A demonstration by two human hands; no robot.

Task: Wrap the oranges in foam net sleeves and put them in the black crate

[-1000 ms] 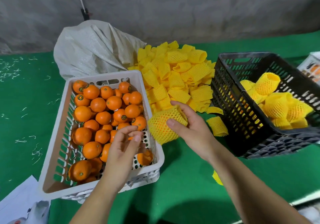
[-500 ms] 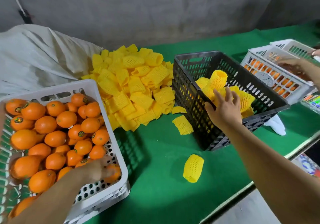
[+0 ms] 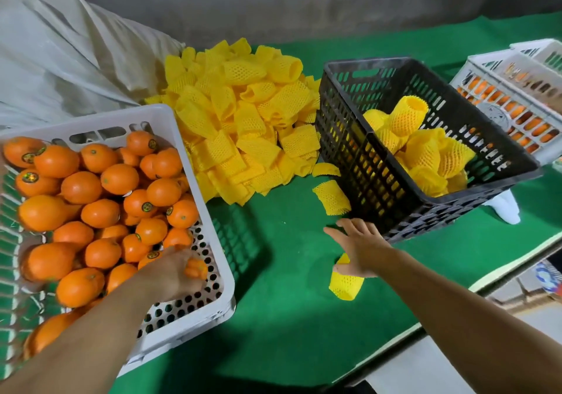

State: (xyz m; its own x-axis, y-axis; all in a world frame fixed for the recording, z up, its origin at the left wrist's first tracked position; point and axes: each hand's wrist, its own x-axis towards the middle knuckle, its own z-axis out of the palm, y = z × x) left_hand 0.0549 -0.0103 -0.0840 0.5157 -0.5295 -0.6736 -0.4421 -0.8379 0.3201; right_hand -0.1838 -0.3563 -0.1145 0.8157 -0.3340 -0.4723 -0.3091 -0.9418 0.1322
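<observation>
Head view: right hand (image 3: 359, 249) now out of black crate (image 3: 377, 180).

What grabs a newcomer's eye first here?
The big heap of yellow foam net sleeves at centre back. Next, the white crate of bare oranges at left, where the left hand grips an orange. At right, the black crate holds sleeved fruit.

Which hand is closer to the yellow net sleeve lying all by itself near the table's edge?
Right. The right hand hovers open just above the lone foam net sleeve, overlapping its top. The left hand is far off in the white crate, gripping an orange.
</observation>
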